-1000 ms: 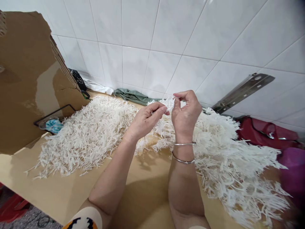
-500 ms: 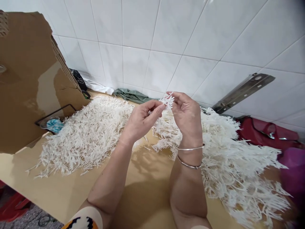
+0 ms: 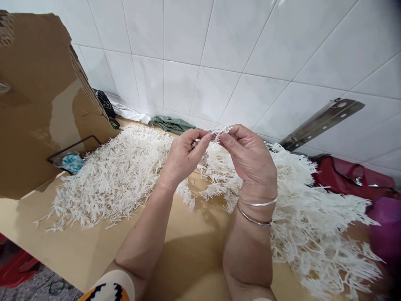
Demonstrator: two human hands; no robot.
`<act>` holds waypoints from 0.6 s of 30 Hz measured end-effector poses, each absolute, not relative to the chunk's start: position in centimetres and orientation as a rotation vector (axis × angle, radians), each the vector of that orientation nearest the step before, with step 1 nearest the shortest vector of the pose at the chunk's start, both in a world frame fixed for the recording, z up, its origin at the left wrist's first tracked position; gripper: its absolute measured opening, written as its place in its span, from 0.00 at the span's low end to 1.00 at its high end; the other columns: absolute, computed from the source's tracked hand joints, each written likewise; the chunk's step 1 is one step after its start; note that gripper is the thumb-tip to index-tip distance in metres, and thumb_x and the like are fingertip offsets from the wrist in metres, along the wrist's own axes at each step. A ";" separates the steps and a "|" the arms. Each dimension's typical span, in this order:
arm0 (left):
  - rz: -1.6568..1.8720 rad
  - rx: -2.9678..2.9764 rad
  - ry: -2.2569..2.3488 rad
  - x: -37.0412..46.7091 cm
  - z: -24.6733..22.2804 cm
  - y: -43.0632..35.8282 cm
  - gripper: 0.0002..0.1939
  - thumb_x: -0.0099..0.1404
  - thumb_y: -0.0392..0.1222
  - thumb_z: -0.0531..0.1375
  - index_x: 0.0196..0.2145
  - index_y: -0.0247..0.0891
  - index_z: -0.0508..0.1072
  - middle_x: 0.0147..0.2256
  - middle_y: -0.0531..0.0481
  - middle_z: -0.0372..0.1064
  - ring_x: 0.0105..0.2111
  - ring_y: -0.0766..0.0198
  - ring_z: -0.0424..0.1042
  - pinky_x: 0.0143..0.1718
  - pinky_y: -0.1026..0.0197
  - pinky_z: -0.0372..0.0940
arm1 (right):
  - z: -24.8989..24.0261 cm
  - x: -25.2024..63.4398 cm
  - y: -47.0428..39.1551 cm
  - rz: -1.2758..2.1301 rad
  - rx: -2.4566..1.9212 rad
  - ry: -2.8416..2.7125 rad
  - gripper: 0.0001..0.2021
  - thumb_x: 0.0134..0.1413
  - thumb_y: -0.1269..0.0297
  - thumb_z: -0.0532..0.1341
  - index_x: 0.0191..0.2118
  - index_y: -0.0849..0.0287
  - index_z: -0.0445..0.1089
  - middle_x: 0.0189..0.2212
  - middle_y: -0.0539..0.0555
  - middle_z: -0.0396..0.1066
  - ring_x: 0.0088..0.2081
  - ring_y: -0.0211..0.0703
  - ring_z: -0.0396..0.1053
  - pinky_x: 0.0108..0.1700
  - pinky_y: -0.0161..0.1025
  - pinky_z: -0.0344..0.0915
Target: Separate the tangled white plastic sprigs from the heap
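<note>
Both hands are raised over the middle of the table, fingertips nearly touching. My left hand pinches one side of a small white branching piece. The thumb and fingers of my right hand, which has two silver bangles at the wrist, close on the other side of it. A dense heap of short white pieces lies to the left of my hands. To the right spreads a looser pile of longer, branching white pieces, reaching behind my right forearm.
A cardboard box stands at the left of the table. Green cloth lies along the tiled wall. At the right are a metal bracket, a red bag and something purple. A red plastic object is below the table edge.
My right hand has turned, bringing its thumb onto the white piece, and the wrist has shifted slightly right. A few white pieces now show hanging or lying just below my left hand.
</note>
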State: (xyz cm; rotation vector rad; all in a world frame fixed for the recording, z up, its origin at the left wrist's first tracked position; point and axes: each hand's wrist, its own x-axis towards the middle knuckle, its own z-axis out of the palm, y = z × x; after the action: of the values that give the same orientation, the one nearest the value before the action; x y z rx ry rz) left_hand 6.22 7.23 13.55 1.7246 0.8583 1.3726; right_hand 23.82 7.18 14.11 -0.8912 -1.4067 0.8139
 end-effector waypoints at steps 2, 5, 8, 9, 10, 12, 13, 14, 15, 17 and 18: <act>1.419 1.749 0.874 6.2 13.5 7.2 0.13 0.74 0.52 0.61 0.42 0.40 0.79 0.40 0.49 0.75 0.31 0.70 0.62 0.31 0.64 0.59 | 13.9 23.9 7.3 0.712 -0.924 -1.421 0.18 0.54 0.46 0.74 0.32 0.52 0.71 0.29 0.46 0.70 0.34 0.39 0.69 0.45 0.43 0.72; 1.432 1.756 0.897 6.2 13.6 7.2 0.14 0.71 0.55 0.65 0.42 0.42 0.80 0.44 0.49 0.72 0.31 0.71 0.60 0.31 0.64 0.59 | 13.8 24.0 7.2 0.607 -0.950 -1.418 0.18 0.53 0.47 0.75 0.32 0.52 0.72 0.28 0.46 0.69 0.32 0.38 0.67 0.40 0.41 0.71; 1.416 1.732 0.869 6.3 13.6 7.3 0.15 0.66 0.56 0.69 0.38 0.43 0.81 0.40 0.51 0.69 0.29 0.72 0.56 0.29 0.64 0.57 | 14.1 24.0 6.9 0.675 -0.900 -1.374 0.18 0.48 0.48 0.78 0.33 0.52 0.74 0.30 0.46 0.72 0.33 0.39 0.70 0.41 0.41 0.73; 1.419 1.725 0.854 6.3 13.6 7.4 0.14 0.67 0.56 0.69 0.37 0.43 0.81 0.38 0.52 0.68 0.29 0.72 0.56 0.30 0.63 0.57 | 14.2 24.0 6.8 0.718 -0.875 -1.355 0.18 0.46 0.50 0.79 0.34 0.51 0.75 0.31 0.46 0.74 0.34 0.39 0.71 0.43 0.41 0.74; 1.423 1.718 0.841 6.4 13.5 7.5 0.13 0.67 0.55 0.69 0.37 0.43 0.81 0.37 0.53 0.68 0.29 0.71 0.57 0.30 0.63 0.56 | 14.3 24.1 6.7 0.759 -0.852 -1.338 0.18 0.46 0.51 0.79 0.36 0.51 0.76 0.33 0.47 0.76 0.36 0.40 0.73 0.45 0.42 0.74; 1.427 1.706 0.830 6.4 13.4 7.7 0.12 0.69 0.54 0.68 0.37 0.43 0.81 0.34 0.53 0.67 0.30 0.71 0.58 0.31 0.63 0.56 | 14.5 24.2 6.6 0.812 -0.830 -1.323 0.16 0.49 0.52 0.77 0.41 0.51 0.78 0.36 0.48 0.78 0.38 0.40 0.75 0.49 0.44 0.75; 1.420 1.699 0.825 6.4 13.4 7.7 0.12 0.69 0.54 0.67 0.37 0.43 0.81 0.33 0.54 0.68 0.29 0.71 0.58 0.31 0.63 0.55 | 14.5 24.3 6.6 0.827 -0.830 -1.326 0.15 0.52 0.52 0.76 0.42 0.51 0.79 0.36 0.48 0.79 0.39 0.40 0.75 0.50 0.45 0.75; 1.405 1.691 0.818 6.5 13.3 7.8 0.12 0.69 0.53 0.67 0.38 0.43 0.81 0.33 0.54 0.68 0.29 0.71 0.58 0.31 0.62 0.55 | 14.5 24.4 6.6 0.832 -0.837 -1.329 0.13 0.53 0.54 0.75 0.42 0.51 0.79 0.36 0.48 0.79 0.39 0.40 0.76 0.51 0.46 0.75; 1.388 1.683 0.810 6.5 13.3 7.7 0.11 0.69 0.53 0.67 0.38 0.44 0.82 0.33 0.54 0.70 0.28 0.71 0.57 0.30 0.62 0.54 | 14.4 24.5 6.7 0.828 -0.847 -1.331 0.12 0.53 0.55 0.74 0.42 0.51 0.79 0.36 0.48 0.79 0.39 0.40 0.76 0.51 0.46 0.75; 1.360 1.667 0.797 6.5 13.4 7.6 0.12 0.69 0.54 0.67 0.39 0.43 0.82 0.33 0.54 0.72 0.27 0.71 0.57 0.29 0.62 0.54 | 14.2 24.6 6.8 0.806 -0.857 -1.341 0.10 0.52 0.60 0.74 0.40 0.51 0.79 0.36 0.48 0.80 0.38 0.40 0.76 0.49 0.45 0.76; 1.356 1.656 0.793 6.5 13.4 7.6 0.12 0.69 0.53 0.67 0.39 0.43 0.82 0.33 0.54 0.73 0.27 0.71 0.57 0.28 0.62 0.53 | 14.2 24.6 6.8 0.791 -0.852 -1.346 0.09 0.52 0.61 0.74 0.39 0.51 0.79 0.36 0.47 0.80 0.38 0.40 0.76 0.48 0.44 0.75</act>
State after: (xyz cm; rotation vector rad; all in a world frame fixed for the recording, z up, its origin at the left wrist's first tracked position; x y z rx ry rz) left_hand 6.51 7.55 13.44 1.6561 0.7927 1.3557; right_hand 24.61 6.81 14.16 -0.8518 -1.3463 0.7906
